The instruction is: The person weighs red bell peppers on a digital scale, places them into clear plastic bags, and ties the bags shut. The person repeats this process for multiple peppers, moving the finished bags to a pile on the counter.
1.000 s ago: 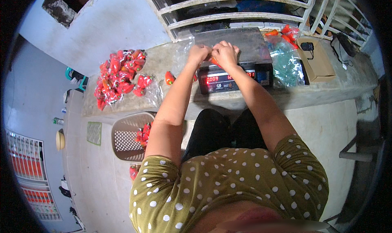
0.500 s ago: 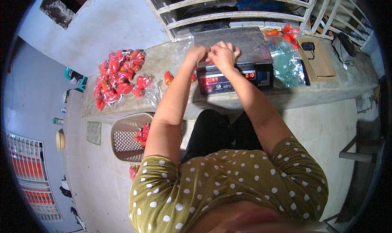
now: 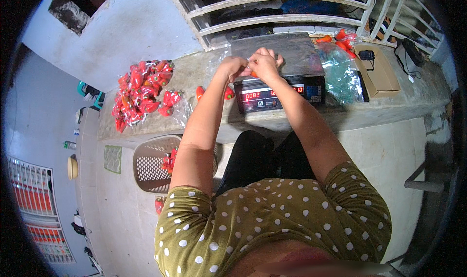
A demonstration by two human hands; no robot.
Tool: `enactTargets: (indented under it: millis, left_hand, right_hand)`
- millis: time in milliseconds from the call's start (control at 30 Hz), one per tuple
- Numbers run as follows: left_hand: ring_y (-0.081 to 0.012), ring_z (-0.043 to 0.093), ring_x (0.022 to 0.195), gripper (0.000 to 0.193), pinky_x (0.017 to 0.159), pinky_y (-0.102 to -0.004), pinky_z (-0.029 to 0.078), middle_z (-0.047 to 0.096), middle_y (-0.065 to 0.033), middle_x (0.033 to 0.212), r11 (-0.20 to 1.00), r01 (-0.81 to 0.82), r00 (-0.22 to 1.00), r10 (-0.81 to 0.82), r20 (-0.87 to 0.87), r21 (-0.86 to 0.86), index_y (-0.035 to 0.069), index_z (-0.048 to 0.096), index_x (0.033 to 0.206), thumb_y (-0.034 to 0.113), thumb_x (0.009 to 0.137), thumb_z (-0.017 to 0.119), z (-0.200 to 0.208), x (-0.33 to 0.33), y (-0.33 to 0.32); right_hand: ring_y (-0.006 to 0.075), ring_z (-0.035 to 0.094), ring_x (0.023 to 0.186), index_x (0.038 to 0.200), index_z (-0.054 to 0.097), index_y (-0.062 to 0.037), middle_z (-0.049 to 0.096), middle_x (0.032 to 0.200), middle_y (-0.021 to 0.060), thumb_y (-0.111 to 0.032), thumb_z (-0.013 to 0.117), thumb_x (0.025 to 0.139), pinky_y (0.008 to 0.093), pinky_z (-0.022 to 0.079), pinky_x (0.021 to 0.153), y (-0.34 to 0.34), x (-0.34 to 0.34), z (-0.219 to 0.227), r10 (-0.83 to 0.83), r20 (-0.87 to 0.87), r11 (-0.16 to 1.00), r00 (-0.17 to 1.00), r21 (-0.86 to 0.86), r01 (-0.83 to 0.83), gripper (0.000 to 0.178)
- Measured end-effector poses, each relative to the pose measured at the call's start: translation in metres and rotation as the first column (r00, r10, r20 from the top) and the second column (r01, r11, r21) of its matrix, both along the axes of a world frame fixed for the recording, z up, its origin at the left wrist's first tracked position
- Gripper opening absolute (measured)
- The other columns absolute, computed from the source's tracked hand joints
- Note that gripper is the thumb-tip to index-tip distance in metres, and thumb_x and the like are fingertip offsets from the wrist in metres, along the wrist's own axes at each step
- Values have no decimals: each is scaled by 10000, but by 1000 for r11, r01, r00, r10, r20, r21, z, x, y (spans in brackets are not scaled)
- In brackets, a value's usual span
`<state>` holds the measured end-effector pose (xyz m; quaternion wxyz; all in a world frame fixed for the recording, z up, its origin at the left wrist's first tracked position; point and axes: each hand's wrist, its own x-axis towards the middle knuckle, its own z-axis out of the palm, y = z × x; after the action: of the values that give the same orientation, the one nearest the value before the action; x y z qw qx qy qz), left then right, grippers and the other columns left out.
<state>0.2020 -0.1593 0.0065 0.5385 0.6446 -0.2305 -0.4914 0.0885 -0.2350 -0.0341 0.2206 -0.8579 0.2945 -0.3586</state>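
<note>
Over the dark flat pan of a digital scale (image 3: 272, 47), my two hands meet with their fingertips pinched together. Both my left hand (image 3: 234, 68) and my right hand (image 3: 264, 63) are closed on what looks like the gathered film of a clear plastic bag, mostly hidden by the fingers. An orange-red pepper (image 3: 253, 74) peeks out just beneath them. Red digits glow on the scale's front. Left of the scale, a loose red pepper (image 3: 229, 93) lies on the concrete ledge, and another (image 3: 200, 92) is partly behind my left forearm.
Bagged red peppers (image 3: 138, 90) are heaped on the ledge at left. Below stands a brown perforated basket (image 3: 146, 167) with peppers inside. Right of the scale lie greenish clear plastic bags (image 3: 343, 75) and an open cardboard box (image 3: 382, 77). White metal bars (image 3: 282, 19) line the back.
My hands have shifted only slightly, still pinched together over the scale. The orange-red pepper below the fingers shows more now. The scale's lit digits have changed.
</note>
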Motion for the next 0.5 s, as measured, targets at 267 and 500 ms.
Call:
enactTargets:
  millis: [267, 500]
  left_hand:
    - [-164, 586, 573, 71, 512, -244, 512, 588, -89, 688, 999, 47, 991, -47, 127, 4, -28, 578, 782, -4, 747, 521, 2, 3, 3]
    - [-160, 556, 525, 77, 473, -292, 449, 577, -82, 622, 988, 141, 823, -149, 548, 57, 26, 609, 695, 90, 716, 572, -2, 4, 3]
  right_hand:
    - [223, 393, 1050, 703, 640, -189, 521, 977, -19, -299, 621, 672, 623, 145, 889, 4, -7, 7, 12, -20, 999, 1000, -53, -13, 116]
    - [222, 417, 1029, 698, 622, -183, 523, 968, -7, -293, 602, 704, 624, 141, 902, 11, -8, 10, -53, 51, 993, 997, -102, 58, 112]
